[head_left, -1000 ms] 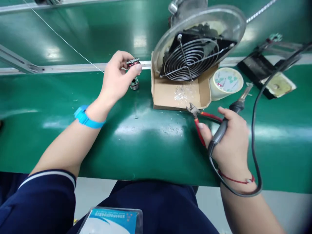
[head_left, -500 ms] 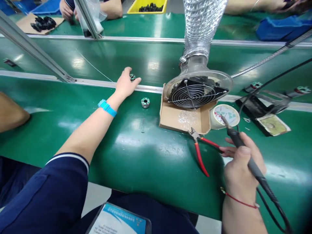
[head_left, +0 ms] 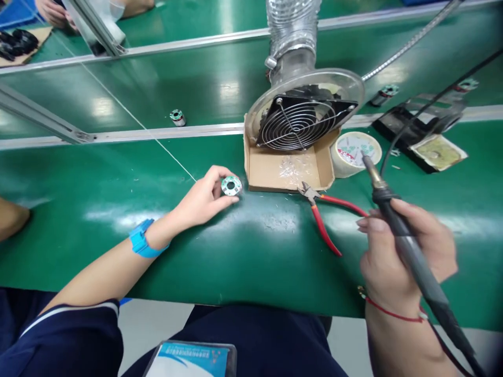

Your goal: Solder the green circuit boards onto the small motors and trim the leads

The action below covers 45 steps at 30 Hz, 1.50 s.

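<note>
Near the middle of the bench, my left hand (head_left: 206,196) closes thumb and fingers around a small round motor part (head_left: 231,185) with a green ring-shaped circuit board on top. A thin pale wire (head_left: 165,148) runs from the upper left to the back of this hand; whether the fingers hold it is hidden. On the right, my right hand (head_left: 404,251) grips a soldering iron (head_left: 408,243), its tip in front of a round cream tub (head_left: 349,167). Red-handled diagonal cutters (head_left: 320,222) lie spread on the mat, one handle end reaching near my right fingers.
A fan with a wire guard (head_left: 296,125) and a foil duct (head_left: 293,23) stands over a cardboard tray (head_left: 271,180) with clear scraps. Behind the metal rail sits another motor part (head_left: 178,118). An iron stand with sponge (head_left: 438,152) is at right. A co-worker's hand (head_left: 53,13) shows far left.
My left hand has come back from the motor part behind the rail and now holds the nearer one, shifted toward me. My right hand keeps the soldering iron. The view has shifted.
</note>
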Available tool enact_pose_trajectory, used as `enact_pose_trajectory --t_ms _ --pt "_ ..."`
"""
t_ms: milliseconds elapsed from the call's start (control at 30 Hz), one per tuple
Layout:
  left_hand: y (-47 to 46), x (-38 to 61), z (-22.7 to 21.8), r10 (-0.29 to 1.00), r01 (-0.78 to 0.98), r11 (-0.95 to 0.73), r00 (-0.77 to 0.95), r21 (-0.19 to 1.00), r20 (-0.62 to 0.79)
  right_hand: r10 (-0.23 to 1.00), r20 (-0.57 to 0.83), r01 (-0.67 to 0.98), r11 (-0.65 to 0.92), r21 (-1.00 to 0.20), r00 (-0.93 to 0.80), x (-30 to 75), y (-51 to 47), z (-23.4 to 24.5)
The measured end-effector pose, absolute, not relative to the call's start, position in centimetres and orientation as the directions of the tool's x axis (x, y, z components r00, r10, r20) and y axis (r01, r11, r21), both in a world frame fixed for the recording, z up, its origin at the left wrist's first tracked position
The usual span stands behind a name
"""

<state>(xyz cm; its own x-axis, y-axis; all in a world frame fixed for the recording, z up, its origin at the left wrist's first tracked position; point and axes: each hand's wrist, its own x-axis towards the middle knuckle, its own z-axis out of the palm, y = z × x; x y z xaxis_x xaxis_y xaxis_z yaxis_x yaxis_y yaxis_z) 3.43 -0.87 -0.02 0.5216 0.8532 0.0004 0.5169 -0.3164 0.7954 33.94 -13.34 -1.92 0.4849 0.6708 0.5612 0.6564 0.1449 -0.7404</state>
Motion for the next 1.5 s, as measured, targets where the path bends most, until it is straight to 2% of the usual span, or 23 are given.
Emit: enact_pose_trajectory --t_ms 67,133,200,267,400,567,1100,1267,1400,1500 --pt "-2.9 4.3 0.2 0.823 0.428 -0.265 0.568 0.864 -0.028 0.668 0.600 0.544 0.333 -0.770 0.440 32.2 -13.7 -0.8" --pt "-4.4 5.5 0.5 0.780 0.387 -0.201 0.619 0.900 -0.092 0.776 0.524 0.428 0.365 -0.827 0.351 30.6 -13.9 0.3" --pt "-5.5 6.8 1.0 0.727 0.381 -0.140 0.666 0.914 -0.166 0.882 0.412 0.429 0.289 -0.856 0.228 29.5 -13.8 1.3" --pt "-6.0 7.9 1.6 0.685 0.375 -0.130 0.703 0.918 -0.190 0.939 0.326 0.487 0.235 -0.841 0.111 28.9 -13.5 2.2" --pt "-6.4 8.9 2.2 0.633 0.328 -0.232 0.766 0.916 -0.114 0.967 0.252 0.470 0.243 -0.848 -0.045 28.8 -12.6 3.0" --pt "-6.4 8.6 2.0 0.601 0.337 -0.304 0.793 0.891 -0.095 0.985 0.128 0.423 0.167 -0.891 -0.119 29.0 -11.9 3.0" --pt "-6.5 8.2 2.9 0.578 0.297 -0.229 0.808 0.927 -0.117 0.968 0.162 0.348 0.221 -0.911 -0.192 28.2 -11.2 3.6" --pt "-6.5 8.2 3.0 0.579 0.336 -0.238 0.802 0.911 -0.145 0.941 0.255 0.394 0.327 -0.859 -0.224 28.2 -11.2 3.5" --pt "-6.3 8.4 2.5 0.628 0.398 -0.290 0.766 0.870 -0.141 0.945 0.306 0.418 0.327 -0.847 -0.119 27.8 -11.8 2.0" --pt "-6.3 8.7 1.8 0.697 0.477 -0.337 0.706 0.812 -0.126 0.942 0.330 0.573 0.300 -0.763 -0.054 27.0 -12.4 0.4"
